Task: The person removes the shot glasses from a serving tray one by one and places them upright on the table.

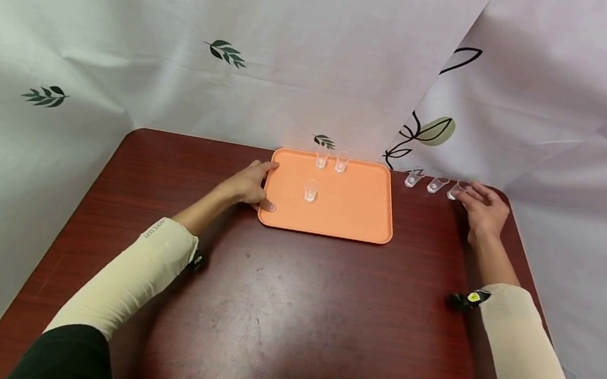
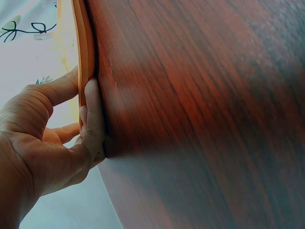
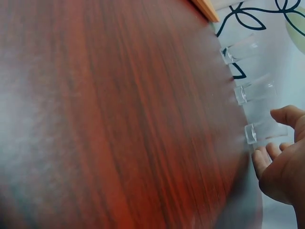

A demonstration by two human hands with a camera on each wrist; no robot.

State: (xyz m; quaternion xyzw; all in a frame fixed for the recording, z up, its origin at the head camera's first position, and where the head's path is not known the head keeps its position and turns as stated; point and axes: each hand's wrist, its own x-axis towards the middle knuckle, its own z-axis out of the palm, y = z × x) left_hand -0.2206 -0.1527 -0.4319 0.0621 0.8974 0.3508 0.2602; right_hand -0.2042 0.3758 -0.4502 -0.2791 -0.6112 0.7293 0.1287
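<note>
My left hand (image 1: pixel 249 183) grips the left edge of an orange tray (image 1: pixel 344 218). In the left wrist view, its thumb and fingers lie on both sides of the tray's rim (image 2: pixel 85 47). On the tray, two small clear plastic cups (image 1: pixel 341 162) stand at the back edge and a third cup (image 1: pixel 311 190) stands left of the middle. My right hand (image 1: pixel 486 213) is around the rightmost cup (image 1: pixel 452 193) on the table. The right wrist view shows that cup (image 3: pixel 251 133) between thumb and fingers, with small gaps on either side.
Left of that cup, two more clear cups (image 1: pixel 435 186) stand in a row along the back edge of the dark red wooden table (image 1: pixel 292 310). A pale curtain (image 1: pixel 306 49) with leaf prints hangs behind and beside the table.
</note>
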